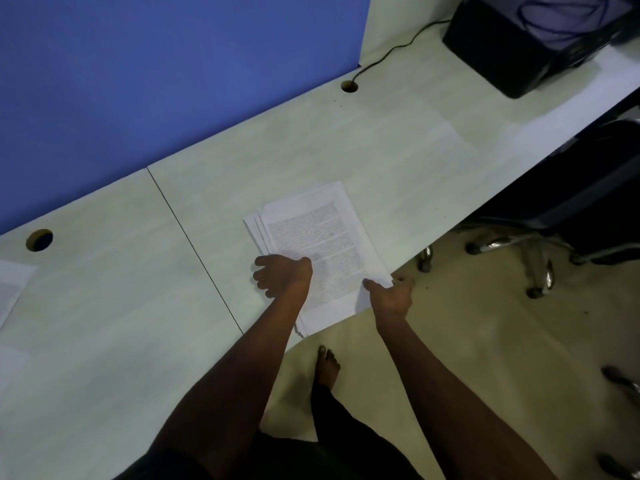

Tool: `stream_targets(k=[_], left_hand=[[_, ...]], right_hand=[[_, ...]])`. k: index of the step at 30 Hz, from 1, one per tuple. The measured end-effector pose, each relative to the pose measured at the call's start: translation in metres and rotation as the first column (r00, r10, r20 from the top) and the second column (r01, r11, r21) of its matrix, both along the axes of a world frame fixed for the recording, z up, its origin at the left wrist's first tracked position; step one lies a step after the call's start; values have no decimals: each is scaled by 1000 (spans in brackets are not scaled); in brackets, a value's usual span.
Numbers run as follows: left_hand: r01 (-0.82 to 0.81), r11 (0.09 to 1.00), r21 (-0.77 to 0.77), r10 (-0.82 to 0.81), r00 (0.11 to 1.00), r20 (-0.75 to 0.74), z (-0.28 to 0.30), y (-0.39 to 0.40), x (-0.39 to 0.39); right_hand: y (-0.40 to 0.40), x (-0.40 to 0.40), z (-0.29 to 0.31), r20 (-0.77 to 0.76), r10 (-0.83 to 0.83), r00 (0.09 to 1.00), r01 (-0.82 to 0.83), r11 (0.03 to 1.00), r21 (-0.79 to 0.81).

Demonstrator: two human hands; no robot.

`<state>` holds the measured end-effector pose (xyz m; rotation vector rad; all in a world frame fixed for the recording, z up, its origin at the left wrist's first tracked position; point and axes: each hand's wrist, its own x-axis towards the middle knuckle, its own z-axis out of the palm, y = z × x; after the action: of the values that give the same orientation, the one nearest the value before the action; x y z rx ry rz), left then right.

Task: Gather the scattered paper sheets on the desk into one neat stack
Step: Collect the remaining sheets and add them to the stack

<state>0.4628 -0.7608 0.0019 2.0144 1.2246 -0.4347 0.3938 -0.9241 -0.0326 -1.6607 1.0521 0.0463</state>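
— Surfaces first?
— Blue partition panel behind a pale desk. A black printer stands at the desk's far right, and its cable drops into a grommet hole. An office chair stands beside the desk's front edge.

— The papers?
— One printed stack, edges slightly fanned, lies on the desk with its near corner overhanging the front edge. Further loose sheets lie at the far left, well apart.

— Hands?
— Left hand rests at the stack's left edge with fingers curled; whether it grips I cannot tell. Right hand pinches the stack's right corner.
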Motion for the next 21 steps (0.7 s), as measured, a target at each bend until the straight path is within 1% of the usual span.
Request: stream_targets(k=[3,5,7,9,10,13,14,16,17,18,19,20,21], left_hand=[[-103,992,-70,101,994,-29,-6,-1,5],[-80,983,-162,76,997,-31,-17,9,4],[-57,964,-259,66,998,24,-31,24,2],[-55,922,-383,85,994,63,-45,40,1],[-52,895,-443,91,994,67,-36,46,-2],[-83,781,-619,149,987,55,-11,66,-12],[-85,745,-662,154,987,46,-1,74,-18],[-62,714,-697,136,989,51,16,97,-31],[-37,692,-721,150,984,93,24,111,-39],[-14,662,-749,203,966,161,27,126,-47],[1,665,-746,263,935,236,29,142,-56],[9,699,-716,304,901,308,31,160,-66],[0,750,-661,326,870,370,35,179,-78]], right_hand=[[-12,2,4,52,34,998,-39,995,90],[-18,6,13,93,116,989,-132,973,190],[-23,10,22,84,214,973,-229,926,298],[-26,12,26,65,254,965,-258,879,402],[-26,11,28,60,247,967,-247,863,440],[-21,6,31,81,152,985,-171,813,556],[-16,3,33,102,131,986,-166,781,601],[2,-2,38,128,109,986,-168,711,683],[15,-4,39,132,116,984,-175,679,713],[30,-6,40,132,140,981,-191,653,733],[47,-8,41,131,175,976,-213,634,743],[68,-9,43,133,218,967,-242,619,747],[90,-10,43,134,259,956,-269,604,751]])
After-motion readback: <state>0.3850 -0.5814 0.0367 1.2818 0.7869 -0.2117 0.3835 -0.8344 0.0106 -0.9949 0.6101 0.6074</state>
